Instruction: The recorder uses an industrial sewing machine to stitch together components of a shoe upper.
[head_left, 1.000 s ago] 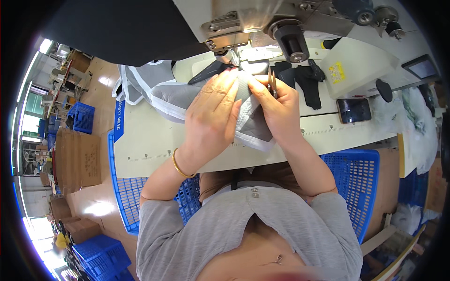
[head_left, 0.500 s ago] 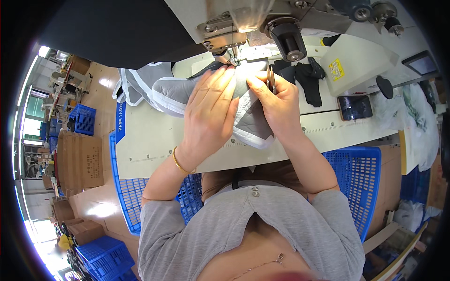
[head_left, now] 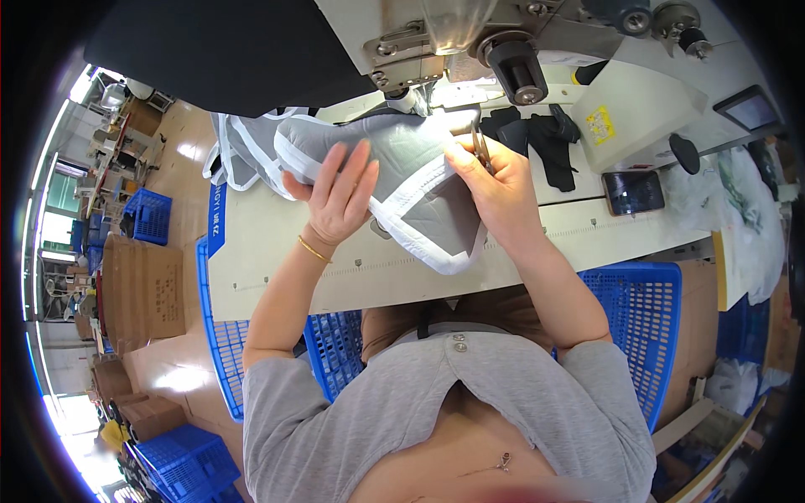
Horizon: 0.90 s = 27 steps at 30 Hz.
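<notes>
A grey quilted fabric piece point(head_left: 377, 142) with white binding lies tilted on the sewing machine's bed, its top edge close to the needle area point(head_left: 411, 99). My left hand point(head_left: 337, 197) is at its left edge, fingers apart and stretched out; whether it touches the cloth I cannot tell. With my right hand point(head_left: 507, 184) I pinch the bound edge on the right. Tucked in that same hand is a pair of dark metal thread snips point(head_left: 480, 147), points upward. More grey bound pieces point(head_left: 243, 151) trail off to the left.
The machine head point(head_left: 402, 42) overhangs the work. Black cloth pieces point(head_left: 549, 147) and a phone point(head_left: 633, 194) lie to the right, beside clear plastic bags point(head_left: 738, 218). Blue baskets point(head_left: 641, 335) stand below the table edge point(head_left: 335, 293). Cardboard boxes point(head_left: 142, 293) are at the left.
My left hand has lifted off the fabric near the needle and moved left and toward me, its fingers spreading. The fabric has come slightly toward me; my right hand keeps its grip.
</notes>
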Motion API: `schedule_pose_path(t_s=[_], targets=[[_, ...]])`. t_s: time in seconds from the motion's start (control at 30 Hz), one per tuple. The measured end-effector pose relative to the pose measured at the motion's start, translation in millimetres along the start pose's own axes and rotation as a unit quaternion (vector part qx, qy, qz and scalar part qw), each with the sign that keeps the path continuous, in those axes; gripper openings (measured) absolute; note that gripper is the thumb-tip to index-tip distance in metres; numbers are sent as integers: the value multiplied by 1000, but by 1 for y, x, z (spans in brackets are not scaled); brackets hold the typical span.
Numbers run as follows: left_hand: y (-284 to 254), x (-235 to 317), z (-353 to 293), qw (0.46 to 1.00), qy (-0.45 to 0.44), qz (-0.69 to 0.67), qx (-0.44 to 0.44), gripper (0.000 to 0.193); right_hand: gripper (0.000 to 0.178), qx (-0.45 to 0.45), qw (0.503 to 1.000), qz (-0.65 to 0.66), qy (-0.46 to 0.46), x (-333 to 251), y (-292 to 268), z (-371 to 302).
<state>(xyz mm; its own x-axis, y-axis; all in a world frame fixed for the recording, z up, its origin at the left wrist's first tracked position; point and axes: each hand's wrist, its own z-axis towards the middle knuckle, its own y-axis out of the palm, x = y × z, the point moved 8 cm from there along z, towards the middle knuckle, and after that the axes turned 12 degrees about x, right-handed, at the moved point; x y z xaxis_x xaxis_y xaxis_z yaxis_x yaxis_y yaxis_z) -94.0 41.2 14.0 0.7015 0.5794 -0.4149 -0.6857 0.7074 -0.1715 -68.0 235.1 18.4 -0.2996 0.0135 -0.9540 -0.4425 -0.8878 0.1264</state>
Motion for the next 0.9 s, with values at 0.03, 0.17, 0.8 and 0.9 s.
schedule_pose_path(t_s=[0.03,0.17,0.8,0.9], targets=[[-4,5,21,1000,0,-3,19,15,24,-16,1000,13,15,1,3,0],[-23,-17,47,974,-76,-196,-84,17,30,-167,966,-154,-128,-21,15,-4],[-45,14,-110,246,-811,-428,-313,41,21,-371,803,227,408,88,39,-112],[-39,27,-118,236,-803,-426,-344,43,24,-345,846,166,371,94,32,-110]])
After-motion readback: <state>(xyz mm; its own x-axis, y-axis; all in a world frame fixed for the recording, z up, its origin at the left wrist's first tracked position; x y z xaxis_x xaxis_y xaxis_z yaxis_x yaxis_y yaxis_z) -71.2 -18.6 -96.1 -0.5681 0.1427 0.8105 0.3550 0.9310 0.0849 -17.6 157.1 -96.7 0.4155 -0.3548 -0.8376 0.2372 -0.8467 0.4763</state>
